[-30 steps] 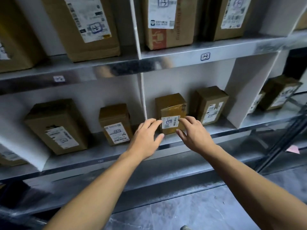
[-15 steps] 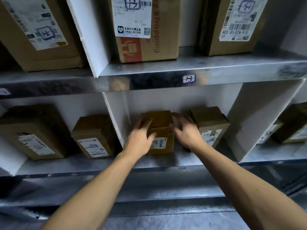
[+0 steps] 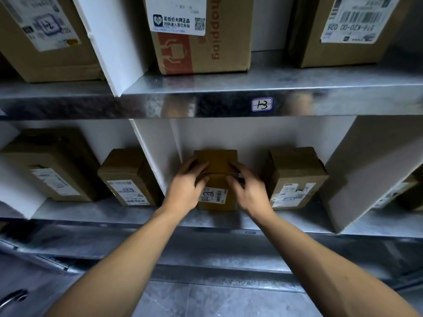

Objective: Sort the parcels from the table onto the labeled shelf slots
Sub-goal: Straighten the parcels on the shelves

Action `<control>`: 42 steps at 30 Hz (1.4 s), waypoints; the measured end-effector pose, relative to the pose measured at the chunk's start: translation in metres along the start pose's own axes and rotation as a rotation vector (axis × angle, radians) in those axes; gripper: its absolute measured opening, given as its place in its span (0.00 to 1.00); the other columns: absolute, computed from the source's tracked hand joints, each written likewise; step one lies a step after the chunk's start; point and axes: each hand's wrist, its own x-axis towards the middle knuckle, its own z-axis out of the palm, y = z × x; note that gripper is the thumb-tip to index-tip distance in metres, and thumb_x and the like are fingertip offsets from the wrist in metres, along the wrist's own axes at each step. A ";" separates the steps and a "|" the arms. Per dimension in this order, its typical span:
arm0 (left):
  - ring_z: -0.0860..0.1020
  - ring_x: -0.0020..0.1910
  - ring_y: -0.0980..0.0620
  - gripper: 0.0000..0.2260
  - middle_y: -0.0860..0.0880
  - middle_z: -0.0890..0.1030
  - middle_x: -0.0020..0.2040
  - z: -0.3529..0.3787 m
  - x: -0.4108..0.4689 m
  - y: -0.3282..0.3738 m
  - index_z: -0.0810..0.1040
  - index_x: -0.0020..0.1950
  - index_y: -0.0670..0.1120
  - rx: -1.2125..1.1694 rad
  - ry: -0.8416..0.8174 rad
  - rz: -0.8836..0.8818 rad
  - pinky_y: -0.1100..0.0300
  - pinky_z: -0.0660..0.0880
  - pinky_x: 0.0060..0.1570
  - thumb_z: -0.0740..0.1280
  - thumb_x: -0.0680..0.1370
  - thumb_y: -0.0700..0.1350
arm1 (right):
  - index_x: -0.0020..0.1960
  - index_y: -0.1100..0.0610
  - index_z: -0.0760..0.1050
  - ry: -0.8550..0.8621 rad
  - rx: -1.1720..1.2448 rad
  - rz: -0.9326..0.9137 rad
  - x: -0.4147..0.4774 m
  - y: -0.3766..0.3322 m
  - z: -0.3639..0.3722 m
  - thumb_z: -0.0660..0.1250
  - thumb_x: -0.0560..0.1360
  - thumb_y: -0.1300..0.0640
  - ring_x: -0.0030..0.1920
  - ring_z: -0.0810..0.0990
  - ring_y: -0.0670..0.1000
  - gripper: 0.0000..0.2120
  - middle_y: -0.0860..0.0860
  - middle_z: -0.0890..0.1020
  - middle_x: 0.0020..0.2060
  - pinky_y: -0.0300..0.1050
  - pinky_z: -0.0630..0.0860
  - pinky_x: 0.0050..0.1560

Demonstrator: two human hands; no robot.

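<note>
A small brown cardboard parcel with a white shipping label on its front stands upright on the lower metal shelf, at the left of its slot near the white divider, held between the left hand and right hand.

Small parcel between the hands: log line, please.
small parcel | on lower shelf | left hand grips left side | right hand grips right side

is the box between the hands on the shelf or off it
On: the box rests on the lower shelf, left hand and right hand holding its sides.
</note>
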 end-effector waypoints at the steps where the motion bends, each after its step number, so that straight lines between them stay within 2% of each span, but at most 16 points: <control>1: 0.68 0.71 0.45 0.18 0.47 0.67 0.74 -0.001 -0.001 -0.001 0.75 0.69 0.50 0.003 0.011 0.006 0.57 0.65 0.68 0.67 0.79 0.47 | 0.73 0.48 0.71 0.004 0.004 0.001 -0.001 0.000 0.002 0.66 0.81 0.51 0.62 0.77 0.50 0.21 0.52 0.77 0.64 0.35 0.72 0.60; 3: 0.69 0.70 0.46 0.18 0.47 0.68 0.74 -0.003 -0.003 -0.004 0.75 0.69 0.49 0.007 0.029 0.006 0.59 0.64 0.67 0.68 0.79 0.46 | 0.73 0.47 0.71 0.007 0.003 0.008 -0.002 -0.002 0.006 0.66 0.80 0.50 0.60 0.78 0.50 0.21 0.52 0.78 0.63 0.34 0.72 0.58; 7: 0.69 0.70 0.45 0.19 0.47 0.68 0.74 -0.006 -0.005 -0.008 0.76 0.69 0.49 0.000 0.033 -0.008 0.58 0.64 0.69 0.69 0.78 0.47 | 0.72 0.46 0.71 -0.005 -0.004 -0.008 -0.001 -0.001 0.011 0.67 0.80 0.48 0.60 0.80 0.53 0.22 0.53 0.77 0.63 0.45 0.76 0.62; 14: 0.68 0.71 0.45 0.19 0.48 0.66 0.74 -0.006 -0.008 0.001 0.74 0.70 0.51 -0.005 0.022 -0.038 0.55 0.66 0.69 0.68 0.79 0.48 | 0.72 0.44 0.71 -0.047 -0.008 0.008 0.002 0.002 0.003 0.67 0.79 0.46 0.61 0.80 0.52 0.21 0.52 0.78 0.65 0.50 0.77 0.63; 17: 0.67 0.72 0.45 0.19 0.48 0.65 0.75 -0.010 -0.009 0.002 0.73 0.70 0.50 -0.007 0.004 -0.042 0.58 0.63 0.69 0.67 0.79 0.48 | 0.73 0.45 0.71 -0.051 -0.035 0.006 0.002 -0.002 0.004 0.66 0.80 0.47 0.61 0.80 0.53 0.22 0.53 0.77 0.65 0.46 0.76 0.64; 20: 0.66 0.72 0.45 0.20 0.47 0.64 0.76 -0.015 -0.009 0.005 0.72 0.71 0.50 0.003 -0.031 -0.047 0.58 0.62 0.70 0.67 0.79 0.49 | 0.74 0.49 0.70 -0.055 -0.156 -0.009 0.002 -0.010 0.001 0.67 0.80 0.49 0.65 0.76 0.55 0.23 0.55 0.75 0.67 0.35 0.68 0.61; 21: 0.65 0.73 0.45 0.21 0.47 0.63 0.76 -0.016 -0.009 0.006 0.72 0.72 0.51 0.003 -0.040 -0.048 0.57 0.61 0.70 0.67 0.79 0.49 | 0.74 0.49 0.69 -0.066 -0.205 -0.014 0.002 -0.012 0.000 0.66 0.80 0.49 0.66 0.75 0.56 0.23 0.55 0.73 0.69 0.36 0.68 0.62; 23: 0.64 0.73 0.45 0.21 0.48 0.63 0.76 -0.020 -0.010 0.007 0.71 0.72 0.51 -0.001 -0.049 -0.043 0.55 0.61 0.72 0.66 0.79 0.50 | 0.76 0.46 0.66 -0.086 -0.308 -0.026 0.000 -0.016 -0.005 0.65 0.80 0.46 0.70 0.72 0.58 0.25 0.56 0.68 0.73 0.45 0.69 0.67; 26: 0.63 0.74 0.46 0.22 0.48 0.64 0.76 -0.027 -0.016 0.008 0.69 0.73 0.53 -0.011 -0.047 -0.016 0.52 0.60 0.73 0.65 0.80 0.52 | 0.75 0.44 0.65 -0.066 -0.416 -0.032 -0.005 -0.022 -0.015 0.63 0.80 0.43 0.72 0.69 0.60 0.25 0.55 0.66 0.74 0.55 0.73 0.67; 30: 0.66 0.71 0.48 0.21 0.48 0.69 0.71 -0.035 -0.032 0.011 0.69 0.73 0.53 -0.004 -0.026 0.042 0.51 0.64 0.70 0.63 0.80 0.52 | 0.75 0.46 0.64 -0.055 -0.606 -0.053 -0.025 -0.031 -0.027 0.61 0.81 0.42 0.71 0.68 0.61 0.24 0.56 0.66 0.74 0.59 0.72 0.67; 35: 0.64 0.71 0.50 0.21 0.49 0.69 0.71 -0.032 -0.041 0.023 0.69 0.73 0.51 -0.052 -0.003 0.166 0.58 0.60 0.68 0.64 0.80 0.50 | 0.73 0.52 0.68 0.037 -0.756 -0.111 -0.062 -0.031 -0.044 0.62 0.80 0.43 0.67 0.72 0.61 0.24 0.59 0.71 0.69 0.57 0.74 0.64; 42: 0.68 0.69 0.48 0.21 0.47 0.71 0.69 0.001 -0.042 0.065 0.73 0.70 0.49 -0.183 -0.026 0.307 0.59 0.62 0.68 0.65 0.77 0.50 | 0.70 0.55 0.72 0.141 -0.769 0.016 -0.099 -0.009 -0.091 0.66 0.79 0.47 0.67 0.73 0.63 0.22 0.61 0.73 0.68 0.57 0.73 0.66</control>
